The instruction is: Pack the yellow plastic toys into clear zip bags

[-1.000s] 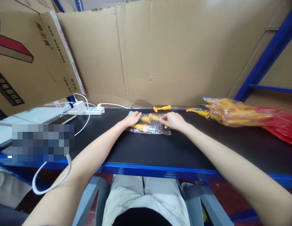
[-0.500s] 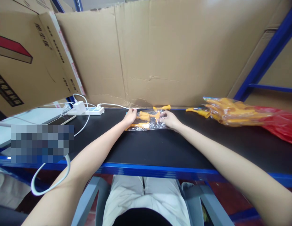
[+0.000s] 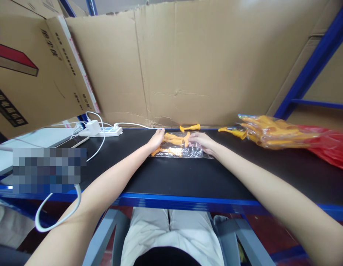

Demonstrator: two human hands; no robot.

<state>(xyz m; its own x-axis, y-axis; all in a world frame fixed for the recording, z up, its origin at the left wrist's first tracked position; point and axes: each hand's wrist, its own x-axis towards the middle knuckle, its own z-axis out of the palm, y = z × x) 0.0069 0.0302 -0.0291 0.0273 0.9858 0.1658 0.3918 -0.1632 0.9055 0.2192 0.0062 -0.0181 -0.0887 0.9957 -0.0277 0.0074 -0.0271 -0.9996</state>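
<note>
A clear plastic bag (image 3: 178,152) with several orange-yellow plastic pieces in it lies on the black tabletop before me. My left hand (image 3: 157,139) is closed around the bag's left end, beside the pieces. At the bag's right part, my right hand (image 3: 202,142) has its bent fingers against an orange piece with a crosswise end (image 3: 186,140). Whether those fingers are inside the bag or pressing through the film, I cannot tell. Just behind the bag lies a loose orange funnel-shaped piece (image 3: 191,128).
Another loose orange piece (image 3: 234,132) touches a full bag of orange pieces (image 3: 268,131) at right, next to a red plastic bag (image 3: 330,146). A white power strip (image 3: 110,131) with cables stands at left. A cardboard wall (image 3: 171,66) closes off the back.
My left hand has shifted a little to the right. The bag has come slightly nearer and flatter, and the orange pieces inside have turned and moved.
</note>
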